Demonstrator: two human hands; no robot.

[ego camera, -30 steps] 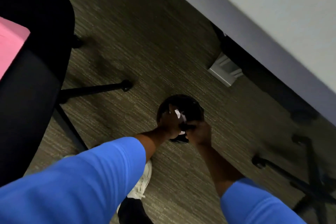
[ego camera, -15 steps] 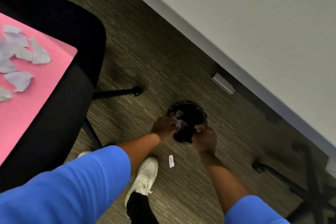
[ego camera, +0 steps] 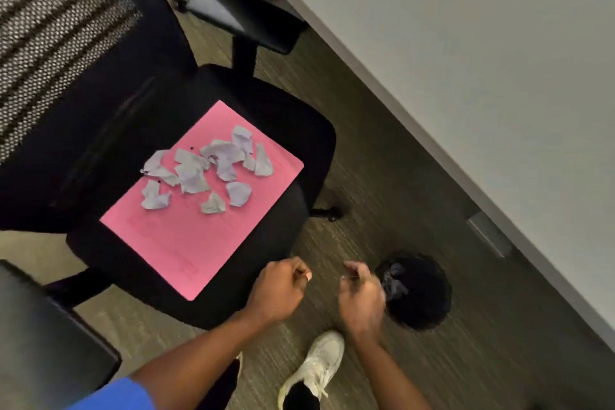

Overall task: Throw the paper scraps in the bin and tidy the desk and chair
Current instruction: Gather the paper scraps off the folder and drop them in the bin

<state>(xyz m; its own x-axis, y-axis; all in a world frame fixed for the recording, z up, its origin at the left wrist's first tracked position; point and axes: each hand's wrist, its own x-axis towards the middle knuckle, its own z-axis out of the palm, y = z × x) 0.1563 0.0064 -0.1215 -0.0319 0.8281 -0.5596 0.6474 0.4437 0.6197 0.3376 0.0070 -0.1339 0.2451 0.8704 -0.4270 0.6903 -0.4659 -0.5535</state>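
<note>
Several torn grey-white paper scraps lie on a pink folder on the seat of a black office chair. A small round black bin stands on the carpet to the right of the chair, with paper scraps inside it. My left hand is curled into a loose fist at the seat's front corner, nothing visible in it. My right hand, blurred and curled, hovers just left of the bin, apart from it.
A grey desk top runs along the right, its edge above the bin. The chair's armrests and mesh back stand at left. My white shoe rests on the carpet below my hands.
Both hands have come away from the bin toward the chair, and the view has swung left so the seat with the folder and scraps is fully visible.
</note>
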